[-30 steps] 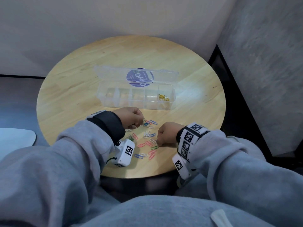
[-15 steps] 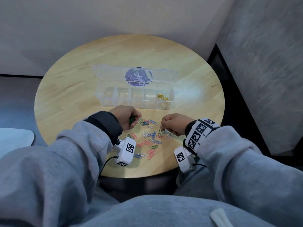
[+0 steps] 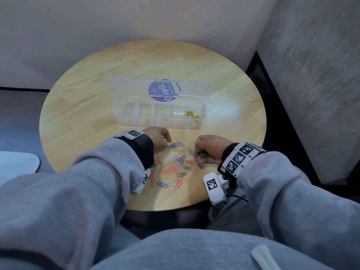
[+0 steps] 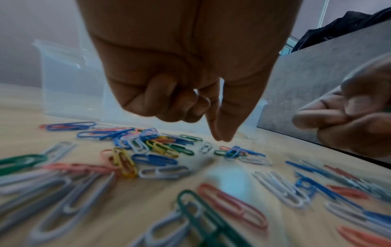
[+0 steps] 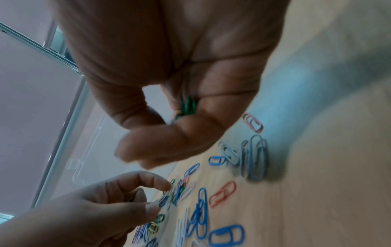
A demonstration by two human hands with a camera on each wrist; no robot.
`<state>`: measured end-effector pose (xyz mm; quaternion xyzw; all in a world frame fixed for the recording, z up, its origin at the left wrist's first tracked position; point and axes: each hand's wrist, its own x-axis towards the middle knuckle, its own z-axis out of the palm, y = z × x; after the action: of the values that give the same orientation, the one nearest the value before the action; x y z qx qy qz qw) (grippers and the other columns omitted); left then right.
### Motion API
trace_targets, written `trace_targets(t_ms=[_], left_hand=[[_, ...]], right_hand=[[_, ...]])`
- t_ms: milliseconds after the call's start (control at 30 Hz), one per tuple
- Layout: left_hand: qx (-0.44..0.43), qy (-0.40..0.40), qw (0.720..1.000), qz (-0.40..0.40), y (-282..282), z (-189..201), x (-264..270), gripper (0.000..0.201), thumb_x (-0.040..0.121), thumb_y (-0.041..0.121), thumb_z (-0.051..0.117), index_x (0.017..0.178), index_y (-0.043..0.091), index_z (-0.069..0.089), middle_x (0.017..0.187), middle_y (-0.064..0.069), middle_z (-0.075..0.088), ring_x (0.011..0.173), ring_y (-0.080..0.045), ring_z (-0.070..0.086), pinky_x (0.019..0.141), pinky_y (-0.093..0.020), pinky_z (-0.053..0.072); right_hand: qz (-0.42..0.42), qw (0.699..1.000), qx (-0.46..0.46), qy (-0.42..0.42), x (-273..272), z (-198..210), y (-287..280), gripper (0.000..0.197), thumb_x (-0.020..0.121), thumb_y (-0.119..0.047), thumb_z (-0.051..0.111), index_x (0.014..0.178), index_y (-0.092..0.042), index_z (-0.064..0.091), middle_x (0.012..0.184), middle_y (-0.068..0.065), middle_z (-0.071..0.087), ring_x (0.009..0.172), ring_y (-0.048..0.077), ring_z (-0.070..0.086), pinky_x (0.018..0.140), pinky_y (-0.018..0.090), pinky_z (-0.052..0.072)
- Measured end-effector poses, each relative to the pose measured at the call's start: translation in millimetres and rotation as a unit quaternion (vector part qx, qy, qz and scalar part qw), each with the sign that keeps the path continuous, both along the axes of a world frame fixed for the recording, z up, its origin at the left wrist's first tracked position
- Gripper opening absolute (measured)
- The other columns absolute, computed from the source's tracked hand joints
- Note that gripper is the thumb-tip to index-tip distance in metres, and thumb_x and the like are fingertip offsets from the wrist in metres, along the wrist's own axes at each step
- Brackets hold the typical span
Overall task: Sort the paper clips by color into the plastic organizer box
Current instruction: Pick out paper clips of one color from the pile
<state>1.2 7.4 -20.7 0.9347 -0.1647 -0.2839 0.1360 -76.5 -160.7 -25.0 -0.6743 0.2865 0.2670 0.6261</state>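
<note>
Loose paper clips (image 3: 177,162) in blue, white, pink, green and yellow lie scattered on the table's near part. My left hand (image 3: 167,141) hovers at the pile's far left. Its index and thumb tips (image 4: 220,138) point down just above the clips, the other fingers are curled, and nothing shows between them. My right hand (image 3: 199,155) is raised at the pile's right and grips several green clips (image 5: 187,107) in its curled fingers. The clear plastic organizer box (image 3: 159,124) stands behind the pile with its lid (image 3: 124,84) open. Yellow clips (image 3: 191,114) lie in its rightmost compartment.
The round wooden table (image 3: 87,114) ends close to my lap. A grey wall (image 3: 311,75) rises at the right, with a dark gap below it. The box's other compartments look empty. Bare wood lies left and right of the box.
My right hand lifted off the table and now shows green clips in its grip. The green clip seen in my left hand is gone from it, and that hand has turned down over the pile.
</note>
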Motion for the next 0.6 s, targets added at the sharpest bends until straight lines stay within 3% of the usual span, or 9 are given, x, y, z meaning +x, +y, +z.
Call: trace_targets(t_ms=[100,200,333,400,433,533,600], left_hand=[[0.035,-0.008,0.998,-0.042,-5,0,2,0.030,0.084,0.009,0.055,0.109,0.023,0.065,0.122,-0.002,0.059,0.103,-0.023,0.058,0.062,-0.022,0.036],[0.045,-0.025,0.997,-0.060,-7,-6,2,0.021,0.085,0.012,0.057,0.103,0.020,0.065,0.123,-0.002,0.061,0.095,-0.019,0.055,0.054,-0.021,0.033],[0.049,-0.050,0.996,-0.056,-11,-8,0,0.013,0.085,0.019,0.061,0.098,0.018,0.065,0.113,-0.003,0.064,0.088,-0.019,0.051,0.051,-0.016,0.028],[0.052,-0.046,0.997,-0.047,-12,-9,1,0.002,0.085,0.019,0.061,0.087,0.020,0.062,0.106,-0.002,0.065,0.087,-0.019,0.053,0.052,-0.021,0.032],[0.053,-0.041,0.997,-0.038,-12,-12,2,0.009,0.085,0.018,0.061,0.078,0.021,0.057,0.097,0.000,0.065,0.085,-0.018,0.052,0.053,-0.023,0.033],[0.058,-0.021,0.998,-0.018,-11,-12,2,0.025,0.086,0.018,0.059,0.065,0.023,0.047,0.069,0.007,0.050,0.082,-0.018,0.050,0.055,-0.024,0.035],[0.062,-0.012,0.998,-0.011,-9,-13,1,0.021,0.086,0.019,0.059,0.067,0.022,0.049,0.066,0.007,0.047,0.082,-0.019,0.050,0.061,-0.024,0.036]], right_hand=[[-0.015,1.000,0.016,0.000,2,2,2,0.026,0.091,0.007,0.030,0.079,-0.006,0.049,0.068,0.013,0.045,0.051,0.020,0.045,0.037,0.018,0.045],[-0.012,0.999,0.049,0.011,1,5,4,0.033,0.090,0.007,0.021,0.076,-0.002,0.050,0.066,0.010,0.039,0.055,0.022,0.041,0.037,0.018,0.046],[0.055,0.997,0.040,0.032,0,9,3,0.030,0.091,-0.002,0.029,0.068,-0.005,0.048,0.063,0.007,0.041,0.054,0.018,0.047,0.042,0.019,0.041],[0.097,0.995,0.012,0.037,0,10,5,0.025,0.091,-0.004,0.038,0.068,-0.007,0.047,0.061,0.005,0.041,0.050,0.015,0.046,0.040,0.017,0.037],[0.123,0.992,-0.014,0.030,0,8,6,0.023,0.090,-0.004,0.044,0.067,-0.009,0.048,0.060,0.004,0.042,0.048,0.013,0.043,0.039,0.017,0.036],[0.233,0.965,-0.119,-0.016,-1,4,9,0.025,0.083,-0.009,0.063,0.063,-0.016,0.050,0.057,0.001,0.046,0.047,0.012,0.036,0.041,0.018,0.031],[0.297,0.937,-0.178,-0.035,-2,6,12,0.024,0.078,-0.018,0.071,0.062,-0.022,0.054,0.054,-0.005,0.048,0.048,0.011,0.036,0.045,0.020,0.031]])
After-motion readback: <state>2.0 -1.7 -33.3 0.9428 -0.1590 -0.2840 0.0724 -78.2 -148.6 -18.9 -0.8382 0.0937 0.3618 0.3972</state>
